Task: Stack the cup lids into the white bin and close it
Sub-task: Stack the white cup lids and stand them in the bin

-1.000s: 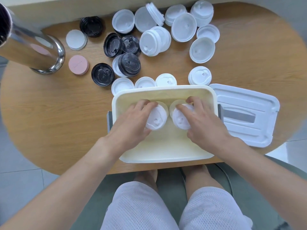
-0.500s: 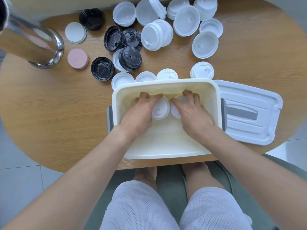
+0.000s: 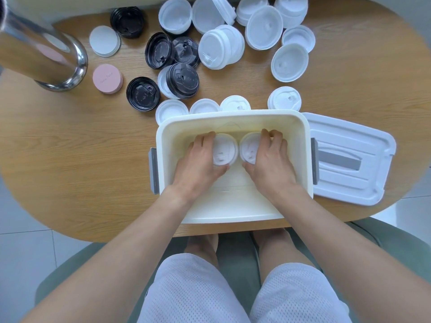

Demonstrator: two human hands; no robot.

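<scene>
hands work inside the white bin [image 3: 233,120]: left hand [image 3: 198,162] curls round one white lid [image 3: 225,149], right hand [image 3: 270,159] round another white lid [image 3: 249,148] just beside it. set both flat before letting go, leaving room nearer the wrists.

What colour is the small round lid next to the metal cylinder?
Pink lid, seen clearly in the head view.

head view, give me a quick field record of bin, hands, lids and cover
bin: open, on table edge
left hand: in bin, holds left lid
right hand: in bin, holds right lid
cover: off, on table right of bin
loose lids: white and black, scattered beyond bin
cylinder: metal, far left
</scene>
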